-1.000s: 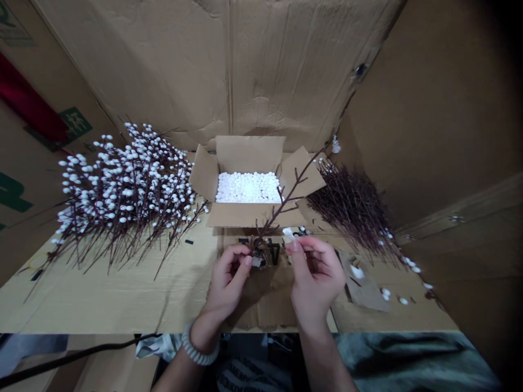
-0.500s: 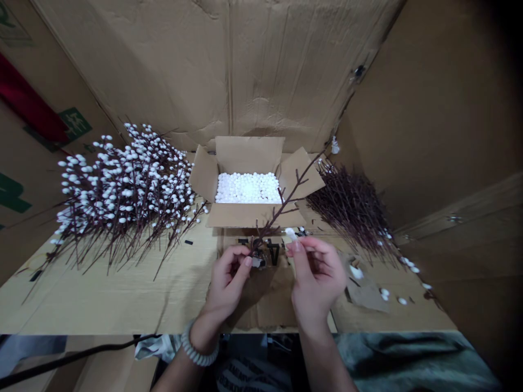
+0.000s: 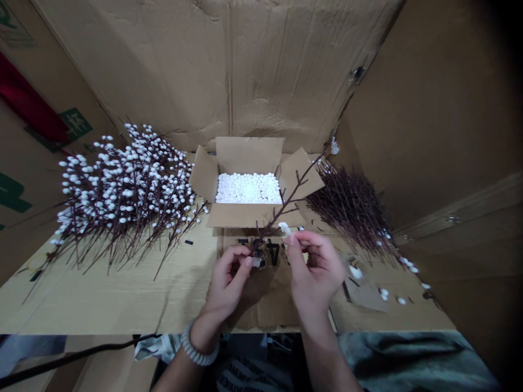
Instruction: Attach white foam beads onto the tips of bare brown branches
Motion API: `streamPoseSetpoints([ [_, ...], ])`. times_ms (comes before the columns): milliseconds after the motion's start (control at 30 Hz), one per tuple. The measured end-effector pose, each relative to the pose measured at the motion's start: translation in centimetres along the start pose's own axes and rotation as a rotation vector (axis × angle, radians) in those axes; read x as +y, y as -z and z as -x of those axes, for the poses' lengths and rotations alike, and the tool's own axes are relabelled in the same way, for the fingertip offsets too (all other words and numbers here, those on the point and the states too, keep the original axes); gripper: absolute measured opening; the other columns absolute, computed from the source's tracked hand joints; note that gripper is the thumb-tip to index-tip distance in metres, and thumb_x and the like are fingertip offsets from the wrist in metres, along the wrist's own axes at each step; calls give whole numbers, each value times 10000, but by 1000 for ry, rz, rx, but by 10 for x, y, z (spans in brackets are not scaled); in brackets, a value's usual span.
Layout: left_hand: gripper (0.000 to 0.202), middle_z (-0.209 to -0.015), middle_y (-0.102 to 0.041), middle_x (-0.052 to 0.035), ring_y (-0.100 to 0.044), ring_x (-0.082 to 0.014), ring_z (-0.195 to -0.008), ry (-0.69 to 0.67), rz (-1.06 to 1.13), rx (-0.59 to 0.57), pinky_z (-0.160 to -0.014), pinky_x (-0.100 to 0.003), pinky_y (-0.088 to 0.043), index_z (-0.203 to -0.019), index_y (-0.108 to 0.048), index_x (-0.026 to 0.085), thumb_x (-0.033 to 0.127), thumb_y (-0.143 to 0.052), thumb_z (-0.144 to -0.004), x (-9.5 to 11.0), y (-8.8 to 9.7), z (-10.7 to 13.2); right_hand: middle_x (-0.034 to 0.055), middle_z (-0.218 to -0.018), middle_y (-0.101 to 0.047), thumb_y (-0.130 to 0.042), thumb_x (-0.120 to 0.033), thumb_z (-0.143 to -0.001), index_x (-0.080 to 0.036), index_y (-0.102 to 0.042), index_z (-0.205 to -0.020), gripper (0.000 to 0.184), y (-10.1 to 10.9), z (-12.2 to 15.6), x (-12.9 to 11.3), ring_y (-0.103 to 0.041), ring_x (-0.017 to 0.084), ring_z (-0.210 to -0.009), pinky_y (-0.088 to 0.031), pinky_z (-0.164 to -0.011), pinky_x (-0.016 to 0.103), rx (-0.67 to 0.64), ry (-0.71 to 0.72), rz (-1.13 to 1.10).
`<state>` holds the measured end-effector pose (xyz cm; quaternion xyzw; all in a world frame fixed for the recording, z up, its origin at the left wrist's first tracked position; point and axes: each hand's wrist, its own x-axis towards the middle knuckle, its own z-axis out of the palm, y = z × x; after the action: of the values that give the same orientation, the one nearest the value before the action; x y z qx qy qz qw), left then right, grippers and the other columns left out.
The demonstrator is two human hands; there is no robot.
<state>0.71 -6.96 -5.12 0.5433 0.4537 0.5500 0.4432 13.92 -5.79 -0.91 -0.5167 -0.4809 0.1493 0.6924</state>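
Observation:
Between its thumb and fingers, my left hand (image 3: 230,277) grips the lower end of a bare brown artificial twig (image 3: 287,202), which slants up to the right with several short side stubs. My right hand (image 3: 314,269) is closed in a pinch on a small, narrow white piece (image 3: 285,227); its exact kind is too small to make out. The tip of this piece is close to the twig's right side, and I cannot tell whether they touch. Beyond the hands stands an open cardboard box (image 3: 245,215) holding many white foam balls (image 3: 248,188).
At left lies a heap of twigs with white berries (image 3: 131,185). A pile of bare brown twigs (image 3: 353,207) lies at right. Loose white bits (image 3: 384,294) are scattered on the right of the table (image 3: 163,305). Tall cardboard walls (image 3: 261,71) enclose the back and sides.
My right hand has shifted slightly left with the white piece, bringing its tip nearer the twig. The left hand and twig have hardly moved.

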Motion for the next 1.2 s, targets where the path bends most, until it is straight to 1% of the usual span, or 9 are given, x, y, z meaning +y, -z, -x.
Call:
streamPoseSetpoints([
  [167, 192, -651, -535, 25, -479, -117, -551, 1, 23, -12, -511, -224, -380, -914, -579, 189, 377, -554, -879, -1, 0, 0, 1, -683, -684, -670, -203, -777, -198, -660, -791, 18, 2, 1, 1, -625, 136, -585, -504, -539, 253, 58, -41, -12],
  [433, 187, -640, -537, 24, -482, -116, -546, -10, 14, -9, -508, -220, -381, -912, -584, 182, 364, -552, -881, -2, 0, 0, 1, -672, -670, -681, -231, -774, -195, -662, -783, 41, 5, 1, -1, -596, 132, -565, -481, -535, 256, 73, -57, -28],
  [700, 180, -645, -553, 20, -513, -126, -573, -7, -15, 53, -541, -226, -412, -851, -614, 180, 357, -632, -818, 2, -1, -1, 1, -684, -686, -692, -210, -764, -206, -670, -797, 40, 8, 4, -6, -604, 137, -563, -485, -524, 264, 113, 29, -4],
  [900, 144, -648, -578, 12, -534, -126, -576, -12, -40, 49, -539, -222, -424, -829, -626, 175, 318, -632, -816, 4, -2, 0, 9, -692, -689, -682, -192, -769, -206, -671, -805, 40, 10, 6, -5, -628, 149, -583, -516, -533, 271, 97, 47, 10],
  [1033, 145, -641, -586, 10, -537, -123, -568, -12, -42, 57, -531, -217, -426, -813, -624, 169, 314, -639, -810, 4, -2, 0, 2, -689, -685, -681, -172, -767, -209, -669, -809, 57, 12, 8, -6, -628, 142, -580, -509, -529, 255, 94, 59, 11],
  [1100, 142, -646, -595, 8, -542, -123, -571, -21, -41, 67, -532, -216, -430, -809, -625, 168, 308, -647, -805, 5, -2, 0, -1, -699, -688, -675, -159, -769, -214, -669, -821, 75, 12, 10, -6, -640, 142, -599, -507, -539, 251, 72, 84, 21],
  [1200, 119, -662, -610, 4, -554, -124, -585, -31, -36, 76, -541, -212, -439, -807, -625, 167, 284, -647, -807, 6, -3, 0, -4, -705, -683, -656, -140, -777, -226, -666, -815, 94, 11, 13, -7, -642, 152, -634, -512, -586, 273, 14, 161, 63],
])
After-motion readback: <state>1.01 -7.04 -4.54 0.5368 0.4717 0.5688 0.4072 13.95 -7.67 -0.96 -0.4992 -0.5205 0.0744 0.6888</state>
